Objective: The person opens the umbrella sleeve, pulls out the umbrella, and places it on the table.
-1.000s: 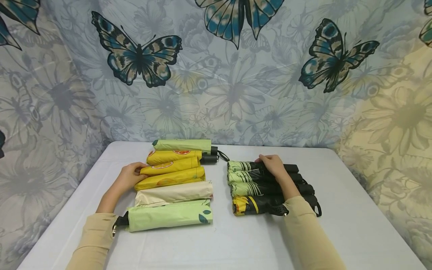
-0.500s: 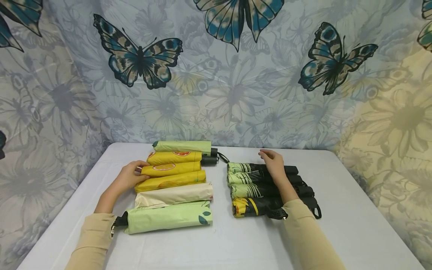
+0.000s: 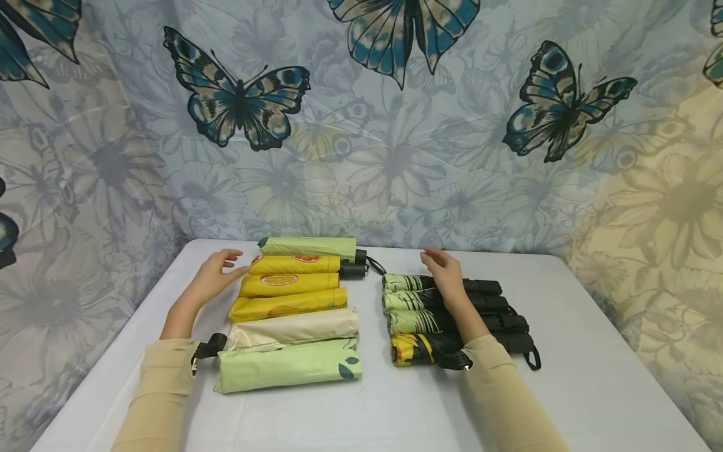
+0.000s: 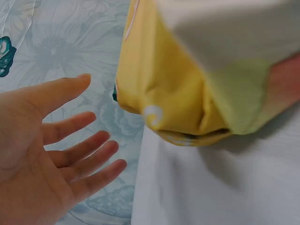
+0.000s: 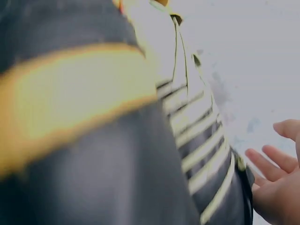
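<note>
Two rows of folded umbrellas lie on a white table. The left row holds a pale green one, yellow orange-print ones, a cream one and a green leaf-print one. The right row holds black and green striped umbrellas and a black and yellow one. My left hand hovers open just left of the yellow umbrellas, holding nothing. My right hand is lifted open above the far striped umbrella.
A butterfly and flower print cloth hangs close behind the table and wraps both sides. Black handles and a wrist strap stick out of the left row's far end. Bare tabletop lies in front of the rows and to the right.
Both hands have come off the umbrellas. My left hand let go of the yellow umbrella's end and moved up and away; my right hand lifted off the striped umbrella and shifted left.
</note>
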Available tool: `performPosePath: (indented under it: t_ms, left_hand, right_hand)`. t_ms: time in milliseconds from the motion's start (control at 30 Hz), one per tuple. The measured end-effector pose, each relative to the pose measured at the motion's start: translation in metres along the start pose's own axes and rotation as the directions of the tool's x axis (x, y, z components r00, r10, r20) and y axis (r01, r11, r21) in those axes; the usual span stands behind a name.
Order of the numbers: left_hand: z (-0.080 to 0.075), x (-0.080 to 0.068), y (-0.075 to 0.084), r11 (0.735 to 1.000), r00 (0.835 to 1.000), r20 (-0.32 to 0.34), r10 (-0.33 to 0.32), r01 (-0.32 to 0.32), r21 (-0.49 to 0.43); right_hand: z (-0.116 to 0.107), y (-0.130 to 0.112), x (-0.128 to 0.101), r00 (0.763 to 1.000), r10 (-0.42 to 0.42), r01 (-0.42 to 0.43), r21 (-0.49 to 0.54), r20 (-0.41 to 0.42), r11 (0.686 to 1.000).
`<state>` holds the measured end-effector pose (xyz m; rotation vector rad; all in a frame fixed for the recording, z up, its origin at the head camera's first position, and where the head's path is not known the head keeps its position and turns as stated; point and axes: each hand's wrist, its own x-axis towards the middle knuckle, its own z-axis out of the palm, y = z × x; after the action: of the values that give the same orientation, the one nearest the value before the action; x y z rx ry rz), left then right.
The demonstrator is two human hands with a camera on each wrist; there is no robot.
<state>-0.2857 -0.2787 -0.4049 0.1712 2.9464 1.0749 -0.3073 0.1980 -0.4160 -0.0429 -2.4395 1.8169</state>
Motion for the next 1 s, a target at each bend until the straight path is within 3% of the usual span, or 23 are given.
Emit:
performPosePath:
  t_ms: [200, 400, 767, 1000]
  left_hand:
    - [-0.002, 0.009, 0.000, 1.000, 1.000, 0.022, 0.008, -0.008, 0.007]
    - [0.006, 0.014, -0.008, 0.999, 0.998, 0.054, -0.029, 0.031, -0.029]
    - [0.017, 0.016, -0.013, 0.988, 0.997, 0.064, -0.041, 0.050, -0.143]
    - [0.024, 0.016, -0.009, 0.986, 0.996, 0.081, -0.046, 0.058, -0.156]
  right_hand:
    - [0.010, -0.005, -0.001, 1.000, -0.007, 0.006, 0.052, 0.024, 0.999]
    - [0.020, -0.009, -0.003, 0.999, 0.001, -0.004, 0.071, 0.039, 0.997]
    - [0.043, -0.020, -0.009, 0.996, -0.007, -0.004, 0.123, 0.086, 0.992]
    - [0.063, -0.021, -0.009, 0.993, 0.027, -0.045, 0.158, 0.117, 0.986]
